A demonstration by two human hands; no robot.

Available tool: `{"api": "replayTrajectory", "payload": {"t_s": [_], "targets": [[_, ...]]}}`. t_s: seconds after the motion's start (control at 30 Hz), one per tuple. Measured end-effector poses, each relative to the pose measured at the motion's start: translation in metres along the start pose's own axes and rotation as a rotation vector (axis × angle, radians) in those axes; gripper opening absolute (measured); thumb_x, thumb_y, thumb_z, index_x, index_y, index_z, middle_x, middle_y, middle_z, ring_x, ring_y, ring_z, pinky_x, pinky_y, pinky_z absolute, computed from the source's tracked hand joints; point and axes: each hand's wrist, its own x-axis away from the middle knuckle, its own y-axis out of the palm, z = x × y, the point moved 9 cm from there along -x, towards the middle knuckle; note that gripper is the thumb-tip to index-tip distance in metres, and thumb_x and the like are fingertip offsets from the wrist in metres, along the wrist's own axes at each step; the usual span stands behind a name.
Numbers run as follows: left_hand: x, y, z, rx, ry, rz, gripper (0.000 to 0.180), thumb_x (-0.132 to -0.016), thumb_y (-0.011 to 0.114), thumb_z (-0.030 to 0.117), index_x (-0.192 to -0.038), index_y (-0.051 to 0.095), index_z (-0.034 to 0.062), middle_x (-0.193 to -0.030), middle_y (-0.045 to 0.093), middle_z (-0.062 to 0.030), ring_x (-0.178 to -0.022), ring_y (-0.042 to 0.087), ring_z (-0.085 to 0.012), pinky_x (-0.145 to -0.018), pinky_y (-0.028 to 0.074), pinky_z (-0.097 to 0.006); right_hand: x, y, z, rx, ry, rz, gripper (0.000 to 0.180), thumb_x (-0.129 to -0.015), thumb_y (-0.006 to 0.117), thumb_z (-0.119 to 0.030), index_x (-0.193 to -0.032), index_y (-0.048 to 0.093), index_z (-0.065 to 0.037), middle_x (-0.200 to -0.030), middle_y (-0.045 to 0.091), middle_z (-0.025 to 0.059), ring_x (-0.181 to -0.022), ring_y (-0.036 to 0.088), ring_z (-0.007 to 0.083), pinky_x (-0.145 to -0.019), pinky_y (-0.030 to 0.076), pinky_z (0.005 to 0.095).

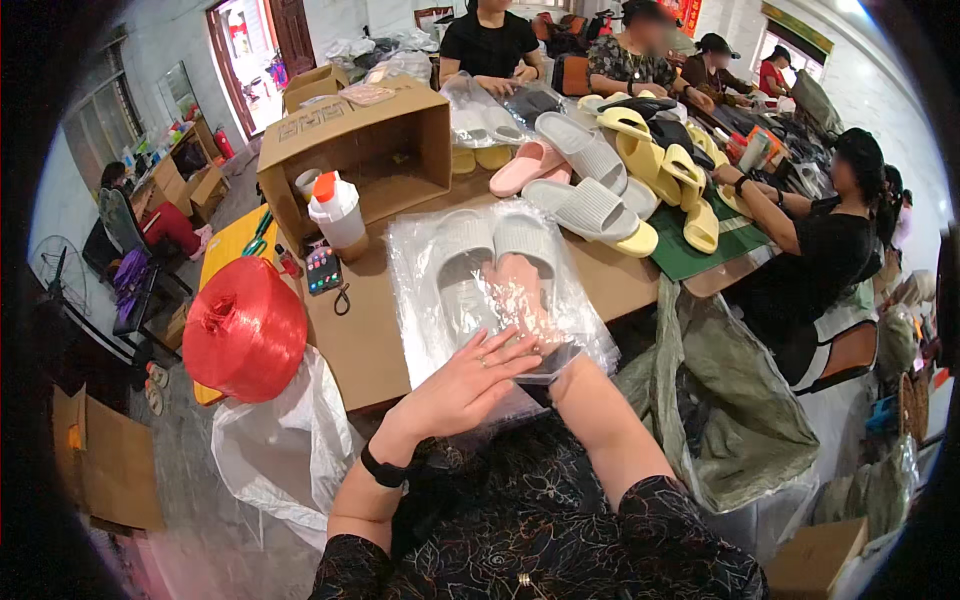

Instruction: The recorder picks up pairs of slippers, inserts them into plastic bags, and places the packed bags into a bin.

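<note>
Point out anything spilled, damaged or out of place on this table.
Nothing looks spilled or damaged. The loose pink, grey and yellow slippers beyond the bagged grey pair lie in a jumbled, overlapping heap. The cardboard box lies on its side, opening toward the wearer, perhaps deliberately.

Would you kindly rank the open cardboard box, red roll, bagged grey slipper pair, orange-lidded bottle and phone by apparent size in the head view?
1. Open cardboard box
2. Red roll and bagged grey slipper pair: too alike to rank, as the right hand partly covers the slippers
3. Orange-lidded bottle
4. Phone
</note>
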Motion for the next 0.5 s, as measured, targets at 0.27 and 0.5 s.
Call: {"api": "replayTrajectory", "payload": {"t_s": [0.27,0.5], "targets": [[0.035,-0.008,-0.030,-0.249,-0.072,0.146,0.055,-0.087,0.062,0.015,-0.141,0.054,0.0166,-0.154,0.040,-0.0129,-0.145,0.030,-0.0385,-0.119,0.026,-0.050,0.093,-0.044,0.001,-0.194,-0.288,0.155,0.051,-0.081,0.077,-0.023,-0.124,0.060,0.000,-0.128,0.052,0.0242,-0.123,0.046,0.0411,-0.099,0.044,0.0500],[0.109,-0.016,-0.068,-0.354,-0.400,0.522,0.059,-0.084,0.065,0.006,-0.142,0.052,0.0139,-0.135,0.055,-0.0190,-0.115,0.059,-0.0333,-0.095,0.050,-0.042,0.185,-0.139,0.083,-0.434,0.140,-0.092,0.016,-0.088,0.073,-0.017,-0.094,0.071,-0.002,-0.087,0.070,0.0086,-0.076,0.064,0.0121,-0.066,0.051,0.0267]]}}
